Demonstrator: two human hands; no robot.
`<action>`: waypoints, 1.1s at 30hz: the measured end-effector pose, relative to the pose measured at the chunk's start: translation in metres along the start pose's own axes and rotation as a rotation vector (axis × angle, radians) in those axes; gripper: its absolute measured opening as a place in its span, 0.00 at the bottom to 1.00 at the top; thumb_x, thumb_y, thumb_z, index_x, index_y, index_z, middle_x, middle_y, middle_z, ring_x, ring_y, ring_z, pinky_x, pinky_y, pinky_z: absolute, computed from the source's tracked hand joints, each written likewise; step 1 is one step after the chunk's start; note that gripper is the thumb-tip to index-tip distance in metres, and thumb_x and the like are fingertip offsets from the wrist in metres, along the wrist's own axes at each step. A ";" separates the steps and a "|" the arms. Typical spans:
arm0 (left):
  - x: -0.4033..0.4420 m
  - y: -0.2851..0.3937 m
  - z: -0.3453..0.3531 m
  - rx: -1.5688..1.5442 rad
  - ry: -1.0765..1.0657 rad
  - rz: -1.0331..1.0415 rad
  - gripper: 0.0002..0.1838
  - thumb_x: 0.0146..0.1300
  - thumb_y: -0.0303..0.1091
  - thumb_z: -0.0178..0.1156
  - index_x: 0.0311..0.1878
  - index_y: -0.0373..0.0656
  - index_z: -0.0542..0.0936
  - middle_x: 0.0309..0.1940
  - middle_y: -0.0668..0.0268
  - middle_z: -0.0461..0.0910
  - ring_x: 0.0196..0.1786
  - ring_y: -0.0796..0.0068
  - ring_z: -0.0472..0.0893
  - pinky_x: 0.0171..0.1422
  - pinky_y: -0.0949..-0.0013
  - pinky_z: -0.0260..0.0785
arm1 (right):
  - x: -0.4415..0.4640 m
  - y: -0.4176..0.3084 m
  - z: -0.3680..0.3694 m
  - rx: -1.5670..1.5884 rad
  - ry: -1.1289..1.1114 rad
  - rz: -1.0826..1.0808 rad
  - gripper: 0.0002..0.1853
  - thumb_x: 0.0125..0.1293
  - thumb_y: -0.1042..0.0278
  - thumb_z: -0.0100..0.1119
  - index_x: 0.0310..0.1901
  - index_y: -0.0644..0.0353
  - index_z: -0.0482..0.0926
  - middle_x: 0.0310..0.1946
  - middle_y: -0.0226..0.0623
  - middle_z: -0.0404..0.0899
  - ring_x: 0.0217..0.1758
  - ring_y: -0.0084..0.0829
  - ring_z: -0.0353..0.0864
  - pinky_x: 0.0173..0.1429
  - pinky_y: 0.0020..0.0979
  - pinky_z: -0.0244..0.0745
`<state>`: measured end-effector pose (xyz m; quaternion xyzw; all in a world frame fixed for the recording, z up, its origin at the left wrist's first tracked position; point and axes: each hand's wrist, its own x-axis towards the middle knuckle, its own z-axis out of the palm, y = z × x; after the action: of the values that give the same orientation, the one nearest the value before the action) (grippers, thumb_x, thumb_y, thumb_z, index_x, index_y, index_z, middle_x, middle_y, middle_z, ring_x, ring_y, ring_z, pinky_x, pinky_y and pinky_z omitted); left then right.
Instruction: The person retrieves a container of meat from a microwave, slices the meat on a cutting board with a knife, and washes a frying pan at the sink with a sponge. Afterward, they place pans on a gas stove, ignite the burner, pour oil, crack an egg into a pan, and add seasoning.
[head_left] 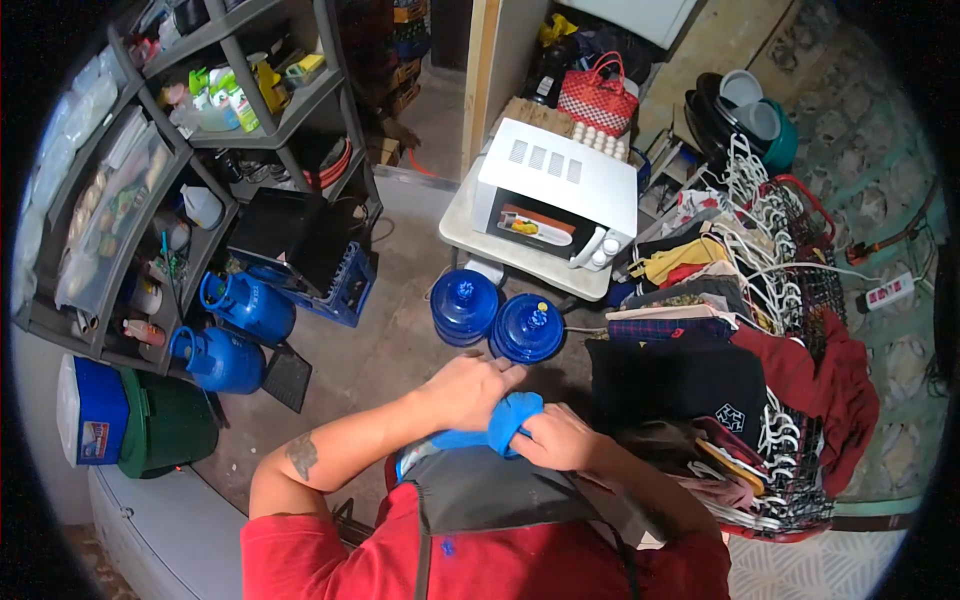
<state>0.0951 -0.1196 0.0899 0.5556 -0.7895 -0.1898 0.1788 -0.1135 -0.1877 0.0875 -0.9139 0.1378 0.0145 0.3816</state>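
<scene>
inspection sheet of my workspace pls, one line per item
Surface: grey floor; white table bearing a microwave
Job's things: blue cloth, bunched
Clutter: hanging clothes packed at right, crowded shelves at left
Hands: right hand grips the cloth; left hand curled close by, fingertips unclear
Cables: white cord near the power strip
Surroundings: two blue water jugs ahead, blue gas cylinders at left

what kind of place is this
It looks like a home's utility or storage area, perhaps a laundry corner: clothes on hangers, a white microwave on a small table, and grey shelving packed with household items near two blue gas cylinders.
</scene>
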 end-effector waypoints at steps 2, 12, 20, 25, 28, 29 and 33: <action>-0.006 0.014 -0.022 -0.093 -0.032 0.049 0.27 0.58 0.41 0.63 0.59 0.40 0.76 0.45 0.50 0.83 0.48 0.46 0.84 0.50 0.50 0.78 | -0.013 -0.007 -0.008 0.221 -0.001 -0.079 0.12 0.67 0.59 0.61 0.39 0.60 0.82 0.32 0.56 0.83 0.35 0.60 0.82 0.44 0.54 0.76; -0.028 0.035 0.001 -0.209 -0.007 0.115 0.31 0.56 0.34 0.67 0.65 0.44 0.74 0.46 0.54 0.83 0.50 0.49 0.84 0.51 0.51 0.78 | -0.037 -0.032 0.007 -0.005 0.068 -0.193 0.09 0.67 0.62 0.59 0.35 0.57 0.77 0.27 0.51 0.79 0.29 0.55 0.81 0.35 0.53 0.76; -0.021 0.044 -0.007 -0.123 0.063 0.148 0.31 0.57 0.37 0.65 0.65 0.45 0.74 0.45 0.62 0.83 0.52 0.59 0.84 0.73 0.41 0.66 | -0.038 -0.045 -0.012 0.054 -0.002 -0.109 0.09 0.67 0.61 0.60 0.36 0.57 0.80 0.29 0.46 0.81 0.28 0.54 0.81 0.35 0.52 0.76; -0.020 0.074 -0.056 -0.057 -0.009 0.232 0.32 0.58 0.41 0.62 0.67 0.45 0.73 0.46 0.63 0.80 0.51 0.60 0.85 0.75 0.37 0.63 | -0.043 -0.071 -0.028 -0.255 0.203 -0.498 0.07 0.59 0.64 0.65 0.37 0.54 0.82 0.31 0.37 0.80 0.28 0.40 0.83 0.29 0.39 0.78; -0.027 0.091 -0.076 0.037 -0.046 0.318 0.34 0.58 0.44 0.62 0.68 0.45 0.72 0.45 0.63 0.79 0.50 0.60 0.85 0.74 0.39 0.66 | -0.039 -0.097 -0.056 -0.417 0.162 -0.670 0.06 0.60 0.66 0.63 0.38 0.53 0.84 0.28 0.32 0.79 0.27 0.32 0.82 0.29 0.33 0.76; -0.027 0.096 -0.083 0.095 -0.053 0.336 0.34 0.58 0.45 0.62 0.68 0.44 0.71 0.45 0.62 0.79 0.50 0.60 0.85 0.73 0.40 0.67 | -0.041 -0.096 -0.052 -0.337 0.198 -0.623 0.06 0.58 0.65 0.64 0.37 0.52 0.83 0.29 0.33 0.80 0.29 0.32 0.82 0.28 0.34 0.77; -0.025 0.100 -0.099 0.044 -0.014 0.441 0.30 0.56 0.42 0.64 0.61 0.38 0.74 0.40 0.58 0.80 0.43 0.58 0.86 0.62 0.46 0.76 | -0.047 -0.104 -0.052 -0.090 0.184 -0.464 0.04 0.53 0.65 0.66 0.31 0.50 0.82 0.23 0.29 0.78 0.23 0.30 0.80 0.23 0.33 0.75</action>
<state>0.0710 -0.0753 0.2230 0.3720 -0.8970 -0.1327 0.1984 -0.1356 -0.1434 0.2025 -0.9346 -0.0422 -0.1506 0.3196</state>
